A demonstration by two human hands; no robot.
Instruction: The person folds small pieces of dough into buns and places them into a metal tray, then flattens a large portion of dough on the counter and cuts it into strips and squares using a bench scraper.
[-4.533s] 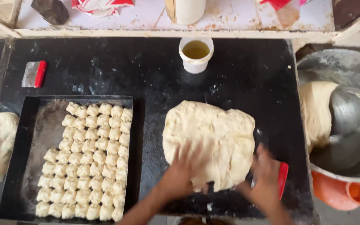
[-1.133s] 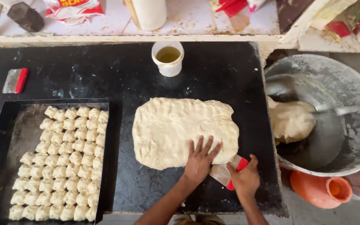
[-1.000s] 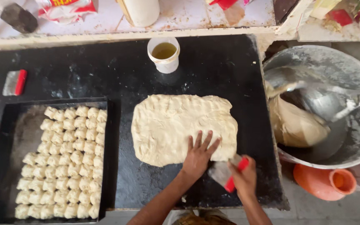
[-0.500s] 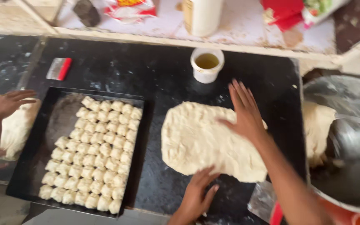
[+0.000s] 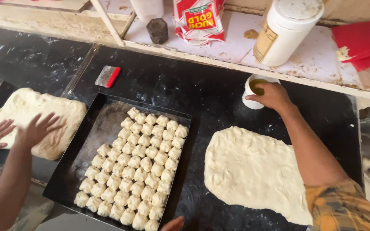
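The right hand is up at about one o'clock on the black counter. Its fingers are dipped over the rim of a small white cup with yellowish oil inside. The fingers curl down into the cup, and I cannot tell if they grip anything. The arm runs down toward five o'clock, ending in a yellow checked sleeve.

The big flat sheet of dough lies on the counter at about five o'clock from the cup, just below the hand and well under it. The arm crosses over the dough's right edge. The hand does not touch the dough.

Only a bit of the left hand peeks in at six o'clock, at the bottom edge, just beside the tray's corner. Too little shows to tell if it is open or closed.

A black tray full of small dough pieces sits at nine o'clock from the flat dough. A red-handled scraper lies at eleven o'clock from the tray.

Far at nine o'clock, another person's two open hands press on a second sheet of dough.
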